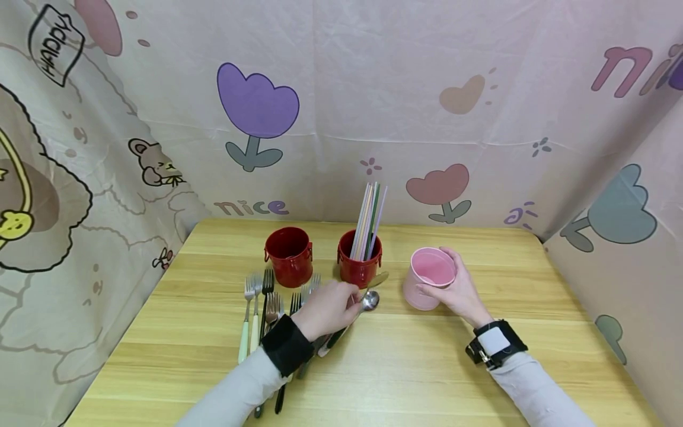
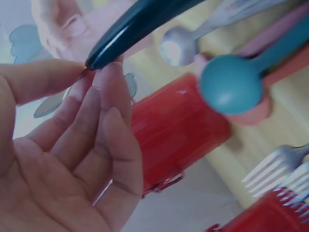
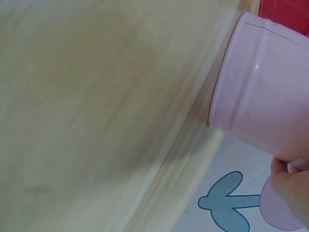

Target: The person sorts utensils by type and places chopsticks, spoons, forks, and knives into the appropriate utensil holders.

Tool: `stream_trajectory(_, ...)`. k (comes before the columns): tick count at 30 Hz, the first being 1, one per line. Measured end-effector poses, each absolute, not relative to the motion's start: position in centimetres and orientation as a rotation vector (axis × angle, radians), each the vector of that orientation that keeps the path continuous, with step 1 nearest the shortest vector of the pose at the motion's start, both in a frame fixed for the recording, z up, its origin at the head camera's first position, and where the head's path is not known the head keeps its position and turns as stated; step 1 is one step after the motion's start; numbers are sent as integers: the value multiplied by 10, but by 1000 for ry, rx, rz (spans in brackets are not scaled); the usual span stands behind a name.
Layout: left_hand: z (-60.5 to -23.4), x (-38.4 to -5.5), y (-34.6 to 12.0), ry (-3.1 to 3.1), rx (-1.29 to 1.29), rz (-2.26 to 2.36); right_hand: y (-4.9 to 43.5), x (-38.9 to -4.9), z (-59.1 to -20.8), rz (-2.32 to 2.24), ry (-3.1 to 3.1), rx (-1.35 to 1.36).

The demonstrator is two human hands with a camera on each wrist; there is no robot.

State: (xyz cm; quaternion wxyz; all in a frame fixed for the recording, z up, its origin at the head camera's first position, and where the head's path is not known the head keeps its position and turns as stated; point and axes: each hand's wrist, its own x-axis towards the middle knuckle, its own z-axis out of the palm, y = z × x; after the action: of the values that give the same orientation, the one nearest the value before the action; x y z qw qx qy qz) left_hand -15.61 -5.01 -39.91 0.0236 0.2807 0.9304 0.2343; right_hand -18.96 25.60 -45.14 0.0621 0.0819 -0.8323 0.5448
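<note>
My left hand pinches a spoon by its dark green handle, near where the metal begins. The spoon's bowl points away to the right, just in front of the red bucket with straws. Close beneath that hand lies a silver spoon. With thumb and fingers round its side, my right hand grips a pink bucket. In the right wrist view, the pink bucket's wall fills the right side. Its inside shows no utensils in the head view.
A red bucket stands at the back left. Another red bucket holds several straws. Several forks lie left of my left hand. A teal spoon lies among them. Printed cloth hangs behind the table.
</note>
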Motion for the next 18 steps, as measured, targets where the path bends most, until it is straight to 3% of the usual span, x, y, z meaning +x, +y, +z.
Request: stream_trajectory(18, -347, -186, 3, 2989, 863, 1444, 256, -190, -453, 1613, -2518, 258)
